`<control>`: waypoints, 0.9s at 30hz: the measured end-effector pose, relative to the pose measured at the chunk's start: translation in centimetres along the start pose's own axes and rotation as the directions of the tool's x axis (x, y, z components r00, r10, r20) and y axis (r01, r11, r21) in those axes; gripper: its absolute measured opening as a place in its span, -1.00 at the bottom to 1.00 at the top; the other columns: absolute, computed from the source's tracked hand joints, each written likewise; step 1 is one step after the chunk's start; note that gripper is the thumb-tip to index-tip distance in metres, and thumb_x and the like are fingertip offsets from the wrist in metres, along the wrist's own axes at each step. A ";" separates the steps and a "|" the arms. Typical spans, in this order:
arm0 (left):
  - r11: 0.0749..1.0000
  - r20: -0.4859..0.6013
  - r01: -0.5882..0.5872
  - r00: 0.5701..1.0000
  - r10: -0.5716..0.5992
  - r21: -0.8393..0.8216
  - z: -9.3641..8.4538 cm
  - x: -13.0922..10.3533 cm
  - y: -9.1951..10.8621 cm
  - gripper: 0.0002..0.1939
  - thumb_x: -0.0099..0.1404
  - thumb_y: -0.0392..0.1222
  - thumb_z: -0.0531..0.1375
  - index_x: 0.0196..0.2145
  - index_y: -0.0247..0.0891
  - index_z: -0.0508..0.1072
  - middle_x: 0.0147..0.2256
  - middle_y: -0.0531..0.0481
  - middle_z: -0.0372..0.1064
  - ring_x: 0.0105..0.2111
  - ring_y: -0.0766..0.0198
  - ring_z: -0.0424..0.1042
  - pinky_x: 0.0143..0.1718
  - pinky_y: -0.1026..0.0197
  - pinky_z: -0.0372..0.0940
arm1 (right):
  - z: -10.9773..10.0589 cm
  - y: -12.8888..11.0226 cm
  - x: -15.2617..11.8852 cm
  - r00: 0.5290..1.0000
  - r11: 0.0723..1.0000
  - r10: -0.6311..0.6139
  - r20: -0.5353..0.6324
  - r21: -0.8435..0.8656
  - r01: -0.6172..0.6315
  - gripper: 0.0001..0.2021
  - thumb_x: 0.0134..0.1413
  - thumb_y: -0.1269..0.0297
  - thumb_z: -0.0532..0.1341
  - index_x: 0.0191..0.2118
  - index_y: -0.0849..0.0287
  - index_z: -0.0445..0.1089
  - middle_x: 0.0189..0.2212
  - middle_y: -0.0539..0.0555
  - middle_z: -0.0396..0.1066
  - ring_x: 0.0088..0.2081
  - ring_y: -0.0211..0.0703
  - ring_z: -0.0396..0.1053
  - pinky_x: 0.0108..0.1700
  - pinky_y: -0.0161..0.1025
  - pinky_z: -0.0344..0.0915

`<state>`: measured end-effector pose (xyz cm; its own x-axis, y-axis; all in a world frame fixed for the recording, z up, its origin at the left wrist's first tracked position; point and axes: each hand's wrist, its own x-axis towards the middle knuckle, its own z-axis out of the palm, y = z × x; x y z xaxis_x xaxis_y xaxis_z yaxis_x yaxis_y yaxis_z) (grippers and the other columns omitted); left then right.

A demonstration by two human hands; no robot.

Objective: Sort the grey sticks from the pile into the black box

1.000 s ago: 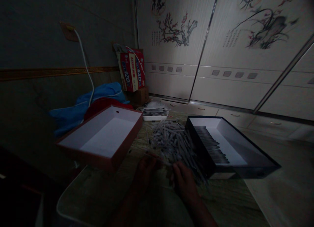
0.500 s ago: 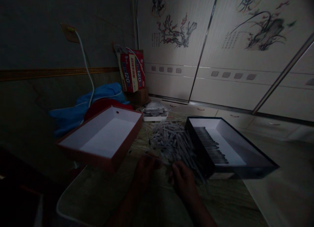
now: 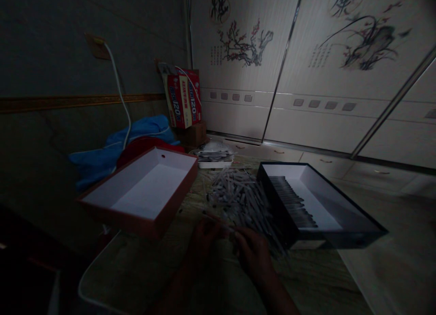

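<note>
My left hand (image 3: 203,237) is closed low over the table, gripping a thin pen-like stick (image 3: 218,220) with a dark left end. Close by on the right, my right hand (image 3: 251,249) has its thumb and fingers pinched at the stick's other end. Dim light hides the finer detail of both grips. Just beyond the hands lies a loose pile of slim pale tubes (image 3: 235,187). To the right of the pile, a dark-sided box (image 3: 340,192) with a white inside holds a row of dark, thin pen-like sticks (image 3: 293,203).
A red-brown open box (image 3: 139,187) stands at the left of the table (image 3: 136,269). Behind the pile is a white tray (image 3: 215,164) with more slim pieces. Blue cloth (image 3: 98,158), a red carton (image 3: 184,99) and white cabinet doors (image 3: 238,78) lie further back.
My two hands have come closer together, the right one moving slightly left to meet the stick's end. The stick now spans both hands; boxes and pile look unchanged.
</note>
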<state>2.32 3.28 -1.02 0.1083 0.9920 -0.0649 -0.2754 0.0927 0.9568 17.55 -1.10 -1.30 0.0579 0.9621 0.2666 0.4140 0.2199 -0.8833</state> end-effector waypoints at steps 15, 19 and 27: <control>0.994 0.224 -0.059 0.974 0.037 0.091 -0.2 -0.2 -0.2 -0.81 -0.02 -0.15 0.28 -0.46 -0.31 0.41 -0.53 0.03 0.46 -0.52 0.27 0.44 -0.45 0.23 0.32 | -0.5 -1.3 -1.0 0.952 0.871 0.147 0.270 -0.490 0.004 -0.73 0.20 0.25 -0.06 -0.17 0.14 0.35 -0.37 0.11 0.50 -0.32 -0.14 0.46 -0.41 -0.38 0.15; 0.986 0.276 -0.085 0.960 0.042 0.146 -0.3 -0.4 -0.4 -0.82 -0.03 -0.17 0.28 -0.45 -0.32 0.44 -0.52 0.03 0.46 -0.50 0.27 0.43 -0.44 0.24 0.31 | -0.1 -1.3 -1.9 0.972 0.906 0.121 0.202 -0.423 -0.025 -0.74 0.21 0.22 -0.06 -0.19 0.13 0.34 -0.36 0.08 0.49 -0.33 -0.16 0.45 -0.40 -0.38 0.15; 0.987 0.320 -0.045 0.947 -0.007 0.153 -0.1 -0.5 -0.5 -0.77 -0.01 -0.16 0.27 -0.37 -0.33 0.45 -0.48 0.00 0.47 -0.49 0.26 0.43 -0.43 0.23 0.31 | 1.0 0.4 -2.7 0.999 0.920 -0.034 0.037 -0.389 0.046 -0.65 0.23 0.15 -0.11 -0.36 0.16 0.34 -0.50 0.06 0.43 -0.48 -0.22 0.38 -0.45 -0.38 0.13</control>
<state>2.28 2.72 -1.52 0.4104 0.9116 0.0228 -0.1309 0.0341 0.9908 16.65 -3.47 -2.75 0.0099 0.9594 0.2818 0.7370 0.1834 -0.6505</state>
